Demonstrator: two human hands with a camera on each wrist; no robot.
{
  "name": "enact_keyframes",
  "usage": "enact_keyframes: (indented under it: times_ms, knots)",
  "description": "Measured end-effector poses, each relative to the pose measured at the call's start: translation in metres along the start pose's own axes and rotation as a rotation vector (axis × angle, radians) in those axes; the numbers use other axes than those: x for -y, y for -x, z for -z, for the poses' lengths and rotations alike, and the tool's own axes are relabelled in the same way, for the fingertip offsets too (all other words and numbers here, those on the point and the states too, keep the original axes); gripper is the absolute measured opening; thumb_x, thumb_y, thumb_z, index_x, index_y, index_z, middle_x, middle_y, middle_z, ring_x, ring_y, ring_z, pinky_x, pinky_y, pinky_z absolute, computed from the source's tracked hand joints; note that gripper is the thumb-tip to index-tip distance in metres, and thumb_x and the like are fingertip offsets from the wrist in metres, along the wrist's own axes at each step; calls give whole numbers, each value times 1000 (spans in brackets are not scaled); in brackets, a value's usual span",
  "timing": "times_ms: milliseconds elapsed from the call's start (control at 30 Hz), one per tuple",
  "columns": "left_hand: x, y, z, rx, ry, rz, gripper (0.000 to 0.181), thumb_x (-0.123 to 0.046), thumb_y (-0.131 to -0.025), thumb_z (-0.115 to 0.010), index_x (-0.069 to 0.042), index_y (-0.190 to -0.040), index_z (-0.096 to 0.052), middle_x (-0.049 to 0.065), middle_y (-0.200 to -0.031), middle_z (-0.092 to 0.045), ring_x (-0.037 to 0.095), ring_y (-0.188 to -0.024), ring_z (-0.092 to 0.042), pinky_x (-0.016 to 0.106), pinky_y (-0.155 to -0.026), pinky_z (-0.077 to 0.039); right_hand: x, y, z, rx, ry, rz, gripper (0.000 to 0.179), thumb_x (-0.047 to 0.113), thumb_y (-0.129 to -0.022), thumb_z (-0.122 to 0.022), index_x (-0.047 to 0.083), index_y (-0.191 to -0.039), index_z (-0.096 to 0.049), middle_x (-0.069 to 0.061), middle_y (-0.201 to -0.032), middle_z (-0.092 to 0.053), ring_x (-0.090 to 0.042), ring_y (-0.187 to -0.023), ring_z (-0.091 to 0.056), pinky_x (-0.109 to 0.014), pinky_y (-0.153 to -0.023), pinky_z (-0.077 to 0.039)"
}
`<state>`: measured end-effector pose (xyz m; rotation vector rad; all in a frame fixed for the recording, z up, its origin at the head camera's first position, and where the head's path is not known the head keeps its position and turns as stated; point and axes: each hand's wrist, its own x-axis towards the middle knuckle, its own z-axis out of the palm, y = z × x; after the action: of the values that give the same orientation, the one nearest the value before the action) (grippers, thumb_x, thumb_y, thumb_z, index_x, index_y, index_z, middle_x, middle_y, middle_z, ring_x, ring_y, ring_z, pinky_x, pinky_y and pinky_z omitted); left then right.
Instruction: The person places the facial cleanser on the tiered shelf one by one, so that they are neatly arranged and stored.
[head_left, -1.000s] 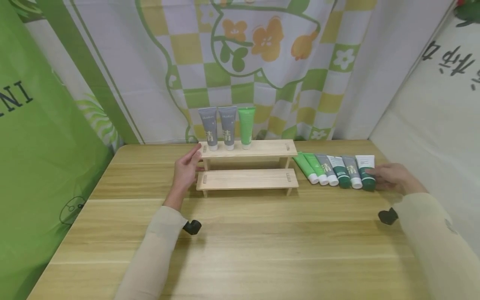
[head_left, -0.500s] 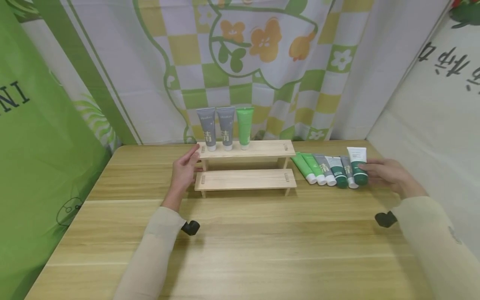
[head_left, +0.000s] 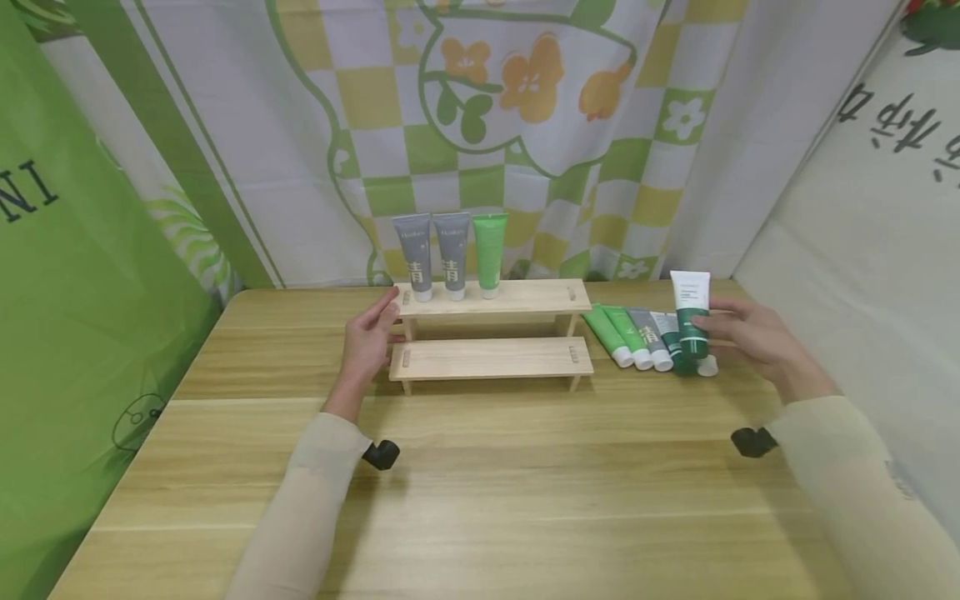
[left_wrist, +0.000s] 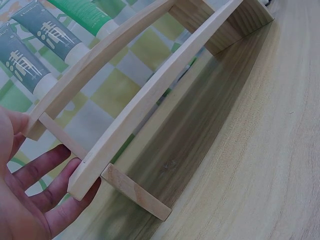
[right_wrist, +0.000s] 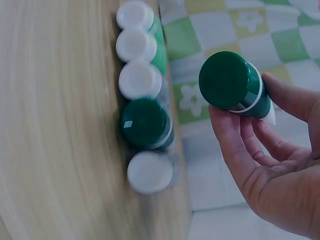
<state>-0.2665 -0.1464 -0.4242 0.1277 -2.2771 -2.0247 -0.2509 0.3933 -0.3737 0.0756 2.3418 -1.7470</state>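
Observation:
My right hand pinches a white and dark green squeeze tube between thumb and fingers, cap down, above the row of tubes. The right wrist view shows its dark green cap facing the camera. At the left end of a two-tier wooden rack, my left hand grips the shelf ends, with thumb at the upper shelf and fingers around the lower one in the left wrist view. Two grey tubes and a green tube stand caps down on the upper shelf.
Right of the rack, several tubes lie side by side on the wooden table: green tubes, a grey tube, a white and green tube, and one mostly hidden with a white cap. A patterned curtain hangs behind.
My right hand has lifted the white and dark green tube off the right end of the row and moved it left and up. The left hand stays at the rack.

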Motion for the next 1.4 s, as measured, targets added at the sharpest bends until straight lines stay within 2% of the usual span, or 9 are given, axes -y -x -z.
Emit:
enact_keyframes:
  times_ms: [267, 367, 467, 533, 800, 933, 1033, 1233, 1400]
  knots:
    - [0, 0, 0, -1, 2, -2, 42, -47, -102, -55, -38, -144, -55, 10, -141, -57, 36, -95, -68, 17, -39, -34, 19, 1, -24, -7, 42, 88, 67, 14, -102, -62, -12, -151, -24, 15, -100, -61, -4, -91, -66, -26, -82, -57]
    - [-1, 0, 0, 1, 5, -3, 42, -45, -103, -55, -36, -145, -54, 9, -144, -56, 38, -96, -68, 16, -39, -34, 28, 4, -34, -16, 53, 109, 68, 16, -102, -62, -11, -151, -24, -4, -118, -60, -2, -92, -65, -25, -84, -56]
    - [-1, 1, 0, 1, 9, -4, 43, -44, -103, -55, -35, -145, -54, 8, -145, -55, 39, -97, -67, 16, -38, -34, 38, 7, -45, -28, 82, 122, 74, 22, -101, -65, -10, -153, -23, -24, -138, -46, 0, -93, -63, -26, -86, -56]
    - [-1, 1, 0, -1, 10, -6, 42, -44, -104, -55, -35, -145, -54, 8, -146, -54, 39, -97, -67, 16, -39, -34, 44, 8, -52, -33, 99, 130, 75, 24, -100, -65, -9, -153, -24, -30, -144, -40, 0, -94, -63, -27, -87, -56]
    - [1, 0, 0, 8, -2, -26, 44, -46, -103, -54, -35, -145, -54, 9, -145, -55, 41, -100, -67, 19, -41, -36, 58, 8, -77, -51, 63, 181, 69, 17, -100, -66, -7, -152, -28, -22, -135, -47, -3, -93, -63, -26, -83, -56]
    - [1, 1, 1, 7, -13, -37, 44, -47, -102, -55, -35, -145, -55, 7, -146, -54, 32, -80, -66, 18, -40, -35, 65, 8, -90, -58, 43, 222, 67, 15, -98, -68, -5, -151, -32, -17, -128, -52, -6, -94, -64, -27, -84, -57]
    - [1, 1, 1, 5, -12, -35, 43, -47, -103, -55, -36, -144, -55, 6, -147, -54, 27, -74, -63, 17, -39, -33, 69, 8, -99, -58, 32, 252, 65, 13, -97, -69, -5, -150, -35, -17, -126, -54, -8, -94, -65, -27, -84, -57]
    - [1, 0, 1, 11, 23, -18, 42, -43, -104, -54, -35, -145, -55, 7, -147, -54, 41, -100, -66, 16, -39, -32, 78, 6, -117, -57, 15, 278, 63, 11, -96, -70, -5, -148, -38, -21, -129, -53, -9, -95, -65, -28, -84, -57]
    - [0, 1, 0, 10, 27, -17, 42, -42, -104, -54, -34, -145, -54, 10, -145, -54, 45, -103, -65, 16, -38, -32, 81, -1, -129, -51, -6, 278, 60, 9, -96, -69, -4, -146, -39, -21, -130, -53, -11, -97, -65, -28, -84, -57]
